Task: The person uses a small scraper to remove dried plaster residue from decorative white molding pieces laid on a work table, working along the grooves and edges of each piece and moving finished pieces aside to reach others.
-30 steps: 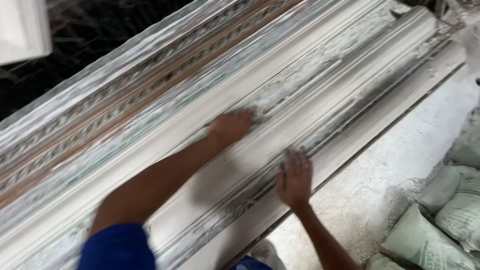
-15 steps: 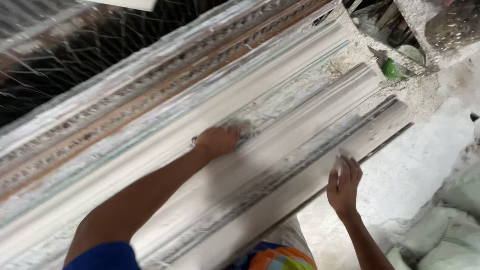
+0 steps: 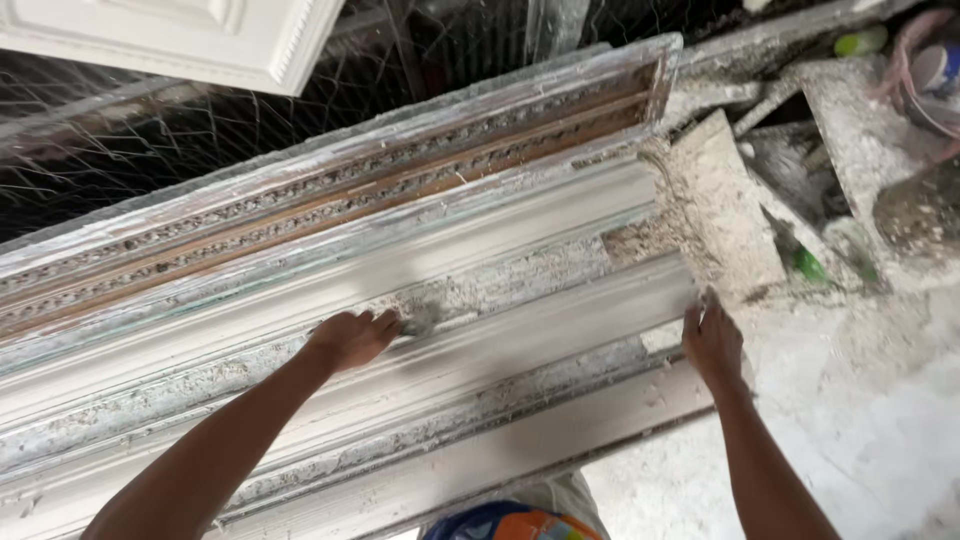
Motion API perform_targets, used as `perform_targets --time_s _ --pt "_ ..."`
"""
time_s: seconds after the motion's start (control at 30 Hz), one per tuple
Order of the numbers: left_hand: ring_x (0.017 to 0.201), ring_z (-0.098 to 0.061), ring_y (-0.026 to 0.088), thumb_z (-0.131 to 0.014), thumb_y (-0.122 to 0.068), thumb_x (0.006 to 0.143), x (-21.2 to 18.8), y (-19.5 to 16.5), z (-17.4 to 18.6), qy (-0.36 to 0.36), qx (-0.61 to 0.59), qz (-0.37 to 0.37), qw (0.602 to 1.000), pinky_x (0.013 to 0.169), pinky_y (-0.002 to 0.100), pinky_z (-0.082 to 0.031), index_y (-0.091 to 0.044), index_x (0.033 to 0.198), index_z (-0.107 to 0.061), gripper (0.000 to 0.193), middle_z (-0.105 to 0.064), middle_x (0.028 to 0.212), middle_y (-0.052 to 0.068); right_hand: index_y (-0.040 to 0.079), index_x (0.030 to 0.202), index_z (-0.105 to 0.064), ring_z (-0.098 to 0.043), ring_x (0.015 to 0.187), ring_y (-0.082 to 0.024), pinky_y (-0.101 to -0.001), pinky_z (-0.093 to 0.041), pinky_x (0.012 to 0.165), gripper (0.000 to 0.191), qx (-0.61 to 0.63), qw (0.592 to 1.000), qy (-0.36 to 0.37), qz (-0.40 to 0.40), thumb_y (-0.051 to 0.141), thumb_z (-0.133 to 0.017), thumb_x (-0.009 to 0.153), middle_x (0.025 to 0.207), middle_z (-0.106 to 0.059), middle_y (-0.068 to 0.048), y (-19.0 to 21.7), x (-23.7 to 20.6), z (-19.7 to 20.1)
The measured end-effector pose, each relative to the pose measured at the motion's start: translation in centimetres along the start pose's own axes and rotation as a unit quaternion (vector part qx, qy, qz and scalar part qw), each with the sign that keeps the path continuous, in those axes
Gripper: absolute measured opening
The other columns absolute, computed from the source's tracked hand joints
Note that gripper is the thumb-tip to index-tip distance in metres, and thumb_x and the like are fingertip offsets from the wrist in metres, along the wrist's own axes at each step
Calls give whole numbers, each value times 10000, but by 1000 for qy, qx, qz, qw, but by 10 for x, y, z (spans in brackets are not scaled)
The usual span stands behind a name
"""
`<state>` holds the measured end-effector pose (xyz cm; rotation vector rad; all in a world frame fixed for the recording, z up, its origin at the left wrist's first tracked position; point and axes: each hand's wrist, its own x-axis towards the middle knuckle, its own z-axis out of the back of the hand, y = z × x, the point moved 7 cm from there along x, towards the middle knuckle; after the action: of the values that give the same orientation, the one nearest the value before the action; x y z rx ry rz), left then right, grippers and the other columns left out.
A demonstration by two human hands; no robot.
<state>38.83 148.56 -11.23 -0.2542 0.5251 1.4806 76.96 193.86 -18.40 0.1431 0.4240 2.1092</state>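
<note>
Two bare hands are on a long white plaster cornice mould (image 3: 420,300) that runs from lower left to upper right across the view. The left hand (image 3: 352,338) lies palm down on the rough, crumbly band along the middle of the mould, fingers curled loosely together and pressing on the surface; whether anything is held beneath them cannot be told. The right hand (image 3: 712,340) is at the mould's right end, fingers bent over the end edge, touching it; it appears to hold nothing else.

Just beyond that end of the mould lies a flat slab crusted with plaster debris (image 3: 722,215), touching or almost touching the mould. Further out from the same end sit a green bottle-like object (image 3: 808,265) and a bucket (image 3: 935,80). Behind the mould's far long edge is wire mesh (image 3: 200,150), and above that a white ornamental panel (image 3: 190,40).

Judgement: the work in hand looks like rubbing or cleaning the rough centre band while the end is steadied. To do it well, the left palm should stay flat and follow the length of the groove, with even pressure, so the smooth ridges either side are not scored. The right hand should bear on the end edge lightly, as plaster corners chip readily.
</note>
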Motion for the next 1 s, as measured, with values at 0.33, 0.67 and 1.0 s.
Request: perform_targets --time_s 0.33,0.67,1.0 --pt "1103 -700 298 -530 -234 1070 41 8 7 94 -71 16 993 843 412 -605 -154 1341 -563 285 -648 1285 49 55 1543 -471 -619 1238 -364 -569 -341 1117 621 -59 998 -17 -20 451 -387 1072 1386 -634 -172 35 -13 13" --pt "999 -717 245 -699 -184 875 72 -20 34 -51 20 -36 998 779 330 -626 -144 1357 -578 499 -500 1513 38 79 1610 -391 -619 1232 -347 -570 -295 1138 690 -48 998 4 -43 471 -424 1043 1411 -615 -180 52 -14 27" --pt "905 -717 293 -533 -192 1011 62 -16 56 19 -308 57 950 674 389 -642 10 1407 -450 452 -506 1323 189 15 1535 -488 -668 1113 -341 -524 -357 1122 652 -69 997 -3 -45 462 -462 1061 1269 -681 -183 45 -11 22"
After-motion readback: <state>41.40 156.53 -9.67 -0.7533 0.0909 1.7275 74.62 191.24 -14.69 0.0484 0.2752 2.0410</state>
